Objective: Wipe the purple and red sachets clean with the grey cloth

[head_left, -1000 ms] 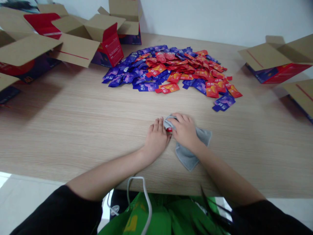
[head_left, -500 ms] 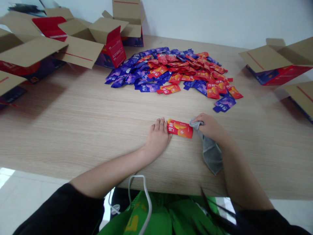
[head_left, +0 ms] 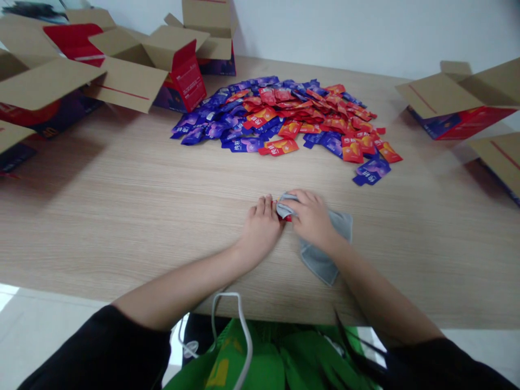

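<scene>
Red sachet [head_left: 288, 218] under grey cloth [head_left: 320, 262], right hand [head_left: 313, 219] atop, left hand [head_left: 263, 226] touching

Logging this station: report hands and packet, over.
Left hand flat, at red packet. Right hand gripping grey cloth over packet. Only slivers of packet showing.
</scene>
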The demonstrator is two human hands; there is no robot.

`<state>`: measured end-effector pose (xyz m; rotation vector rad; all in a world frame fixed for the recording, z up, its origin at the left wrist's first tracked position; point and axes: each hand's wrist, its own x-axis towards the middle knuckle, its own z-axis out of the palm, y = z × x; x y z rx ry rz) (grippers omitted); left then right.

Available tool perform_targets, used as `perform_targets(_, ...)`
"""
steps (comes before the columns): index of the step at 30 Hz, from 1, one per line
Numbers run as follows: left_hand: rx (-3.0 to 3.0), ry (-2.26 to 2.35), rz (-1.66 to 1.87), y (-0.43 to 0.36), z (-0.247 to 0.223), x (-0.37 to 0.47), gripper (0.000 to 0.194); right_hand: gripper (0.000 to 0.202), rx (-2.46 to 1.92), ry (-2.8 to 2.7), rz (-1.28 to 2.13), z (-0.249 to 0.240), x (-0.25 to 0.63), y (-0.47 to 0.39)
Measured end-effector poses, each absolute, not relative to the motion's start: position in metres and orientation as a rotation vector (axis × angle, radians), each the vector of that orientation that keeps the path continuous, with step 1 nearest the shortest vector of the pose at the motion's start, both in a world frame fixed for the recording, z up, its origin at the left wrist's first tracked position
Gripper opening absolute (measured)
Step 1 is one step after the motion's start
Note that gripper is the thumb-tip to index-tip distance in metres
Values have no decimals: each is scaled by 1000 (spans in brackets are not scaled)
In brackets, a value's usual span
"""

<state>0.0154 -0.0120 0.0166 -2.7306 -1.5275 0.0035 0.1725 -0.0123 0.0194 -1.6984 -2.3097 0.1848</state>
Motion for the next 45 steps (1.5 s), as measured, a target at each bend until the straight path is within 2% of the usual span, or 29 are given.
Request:
perform_targets(13,-2722,-1552,9,-11,16,19,54,39,-1899,-2107,525,26,265,1)
perform_targets(16,-2714,-1544,6,-11,15,19,53,35,-1799,-1975,439,31,252,1)
perform_targets(19,-2709,-1549,-18,-11,15,20,53,40,-1628,-1903,292,32,215,-3)
perform_targets(25,-2711,-1506,-14,-8,15,18,45,41,-1648,-2300,215,17,166,-14)
perform_targets(31,-2739,-1516,14,-5,20,18,51,42,-1773,-2246,294,20,196,-11)
perform_targets(38,-2741,-1556,36,-6,21,19,52,34,-1723,-2147,608,27,256,-3)
perform_targets(45,-2735,-1533,33,-7,21,20,50,33,-1653,-1995,480,37,237,-4)
